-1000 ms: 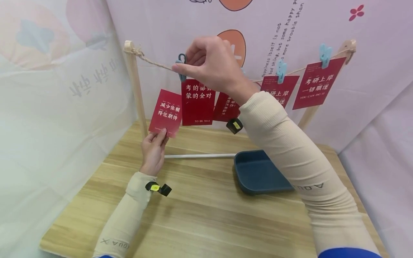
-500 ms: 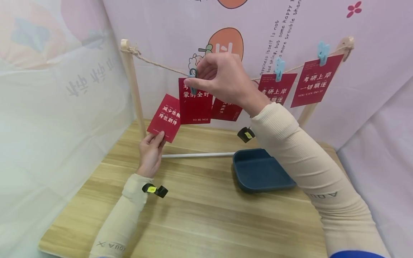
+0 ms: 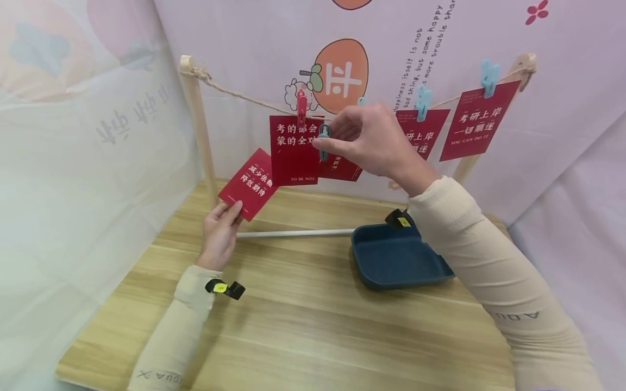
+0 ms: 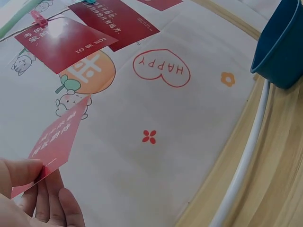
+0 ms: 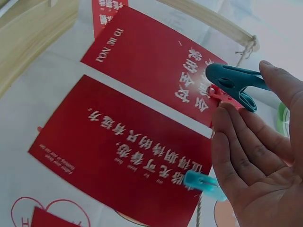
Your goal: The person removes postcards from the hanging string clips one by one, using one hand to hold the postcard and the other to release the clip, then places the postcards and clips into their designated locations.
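My left hand (image 3: 218, 237) pinches the lower edge of a red card (image 3: 248, 187) with white writing, held tilted at the left below the rope. In the left wrist view, the thumb lies on the face of this card (image 4: 59, 135). My right hand (image 3: 379, 140) pinches a dark teal clothespin (image 3: 324, 144) in front of the hung cards. The right wrist view shows this clothespin (image 5: 232, 80) at the thumb, its other end free. Beside it, a red card (image 3: 294, 157) hangs from a red clothespin (image 3: 301, 107). Another red card (image 5: 128, 146) hangs from a light blue clothespin (image 5: 204, 184).
A twine rope (image 3: 239, 98) sags between a left wooden post (image 3: 200, 125) and a right one. Two more red cards, including the rightmost card (image 3: 479, 122), hang at the right. A dark blue tray (image 3: 391, 285) and a white rod (image 3: 298, 233) are on the wooden table (image 3: 293, 336).
My right hand has moved right and down along the rope with the teal clothespin, uncovering the red clothespin. My left hand has shifted slightly left and down, and its card leans more to the right.
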Motion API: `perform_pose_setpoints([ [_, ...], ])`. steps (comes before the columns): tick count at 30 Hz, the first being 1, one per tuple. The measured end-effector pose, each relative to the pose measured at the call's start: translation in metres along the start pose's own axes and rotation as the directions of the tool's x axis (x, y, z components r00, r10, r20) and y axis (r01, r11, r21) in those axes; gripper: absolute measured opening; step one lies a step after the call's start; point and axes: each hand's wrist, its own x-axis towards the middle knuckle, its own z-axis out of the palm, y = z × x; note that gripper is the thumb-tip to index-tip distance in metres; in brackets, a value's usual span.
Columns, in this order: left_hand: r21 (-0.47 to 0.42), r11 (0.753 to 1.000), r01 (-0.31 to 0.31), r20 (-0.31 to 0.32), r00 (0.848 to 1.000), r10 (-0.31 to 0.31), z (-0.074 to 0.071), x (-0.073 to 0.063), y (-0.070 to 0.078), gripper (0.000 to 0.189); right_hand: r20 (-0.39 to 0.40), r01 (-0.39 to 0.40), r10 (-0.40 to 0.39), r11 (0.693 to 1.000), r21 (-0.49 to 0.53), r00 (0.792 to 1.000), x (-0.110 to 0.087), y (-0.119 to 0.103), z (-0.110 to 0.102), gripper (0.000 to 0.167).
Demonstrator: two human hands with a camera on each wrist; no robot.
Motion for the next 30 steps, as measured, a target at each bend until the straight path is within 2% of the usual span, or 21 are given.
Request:
perform_pose_setpoints([
  [4, 0.028, 0.999, 0.021, 0.003, 1.000, -0.021, -0.006, -0.002, 0.002, 0.037, 0.016, -0.015, 0.016, 1.000, -0.018, 1.000, -0.010, 0.007, 0.000, 0.037],
  [9, 0.065, 0.997, 0.035, 0.004, 0.999, -0.035, -0.014, -0.004, 0.003, 0.038, 0.039, -0.075, 0.076, 0.997, -0.027, 0.996, -0.022, 0.016, 0.002, 0.041],
  [15, 0.076, 0.996, 0.040, 0.000, 0.999, -0.040, -0.022, -0.004, 0.003, 0.024, 0.068, -0.124, 0.123, 0.992, 0.003, 0.990, -0.031, 0.028, 0.006, 0.039],
  [21, 0.096, 0.994, 0.051, 0.008, 0.999, -0.052, -0.024, -0.004, 0.000, 0.015, 0.097, -0.166, 0.167, 0.986, -0.022, 0.981, -0.043, 0.043, 0.009, 0.042],
  [30, 0.184, 0.979, 0.092, 0.054, 0.993, -0.104, -0.029, -0.004, -0.001, 0.035, 0.122, -0.205, 0.212, 0.977, -0.066, 0.970, -0.060, 0.075, 0.010, 0.037],
])
